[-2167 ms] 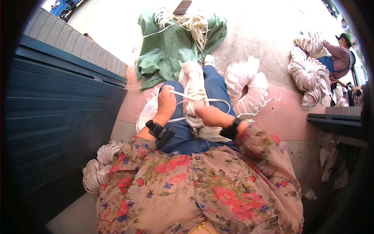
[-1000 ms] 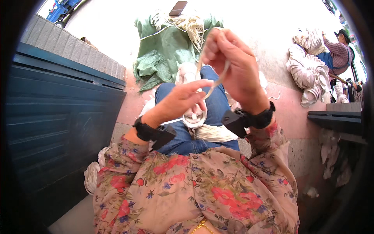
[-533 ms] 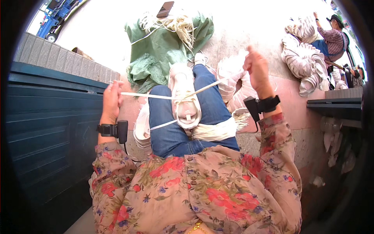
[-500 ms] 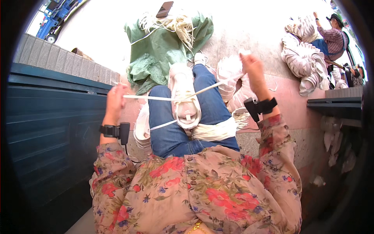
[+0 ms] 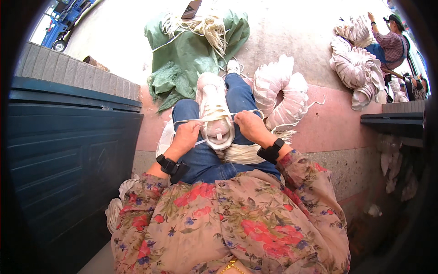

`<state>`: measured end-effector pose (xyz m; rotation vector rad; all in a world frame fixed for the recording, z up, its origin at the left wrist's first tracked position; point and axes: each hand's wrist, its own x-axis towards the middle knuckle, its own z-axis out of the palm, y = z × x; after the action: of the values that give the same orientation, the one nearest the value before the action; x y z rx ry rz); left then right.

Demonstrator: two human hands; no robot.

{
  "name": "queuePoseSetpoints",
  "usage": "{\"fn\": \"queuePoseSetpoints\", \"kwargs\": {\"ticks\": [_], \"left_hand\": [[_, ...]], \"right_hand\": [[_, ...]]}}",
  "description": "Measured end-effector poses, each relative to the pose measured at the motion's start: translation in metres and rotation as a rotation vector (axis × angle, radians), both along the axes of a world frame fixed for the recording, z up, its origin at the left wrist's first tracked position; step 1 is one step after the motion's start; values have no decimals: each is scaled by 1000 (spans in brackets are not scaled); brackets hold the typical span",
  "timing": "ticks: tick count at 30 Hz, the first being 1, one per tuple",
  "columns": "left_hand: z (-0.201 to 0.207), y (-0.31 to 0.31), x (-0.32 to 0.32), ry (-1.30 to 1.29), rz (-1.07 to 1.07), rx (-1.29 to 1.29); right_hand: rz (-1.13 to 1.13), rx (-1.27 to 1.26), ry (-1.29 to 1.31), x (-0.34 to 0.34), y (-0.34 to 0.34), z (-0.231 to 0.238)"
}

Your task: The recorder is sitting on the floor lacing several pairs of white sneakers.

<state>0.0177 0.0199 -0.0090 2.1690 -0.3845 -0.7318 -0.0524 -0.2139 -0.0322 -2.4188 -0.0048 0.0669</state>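
Observation:
A pale white-pink shoe [image 5: 211,89] rests between my thighs, its opening toward me and its toe pointing away. White shoelace [image 5: 211,110] crosses its front in several rows. Just left of the shoe opening, my left hand [image 5: 187,135] pinches one side of the lace. My right hand [image 5: 250,125] is closed on the other side, close against the shoe's right edge, with a loop of lace curving above it. The fingertips of both hands are partly hidden. Across my right thigh lies a bundle of cream laces [image 5: 246,154].
Ahead, a green cloth [image 5: 189,59] carries more loose laces [image 5: 214,34] and a dark phone [image 5: 191,9]. Ring-shaped stacks of white shoe pieces [image 5: 292,98] lie right of my legs. A dark blue panel [image 5: 68,155] stands at left. Another person [image 5: 393,45] is at far right.
Both hands have come inward and down from wide apart to the shoe's sides. The lace, stretched taut before, now hangs in loops near the hands.

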Motion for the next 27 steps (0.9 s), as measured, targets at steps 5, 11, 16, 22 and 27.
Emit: {"fn": "queuePoseSetpoints", "kwargs": {"ticks": [5,11,16,22,27], "left_hand": [[6,4,-4,24,103,-9],[6,-1,-9,-26,127,40],[-4,-3,-7,-154,92,86],[-10,-2,-5,-396,2,113],[-2,-12,-7,-589,-237,306]], "right_hand": [[-16,-143,-36,4,12,4],[-40,-230,187,15,23,10],[-44,-252,46,11,22,1],[141,-453,-257,8,32,0],[132,-393,-291,6,31,0]]}}
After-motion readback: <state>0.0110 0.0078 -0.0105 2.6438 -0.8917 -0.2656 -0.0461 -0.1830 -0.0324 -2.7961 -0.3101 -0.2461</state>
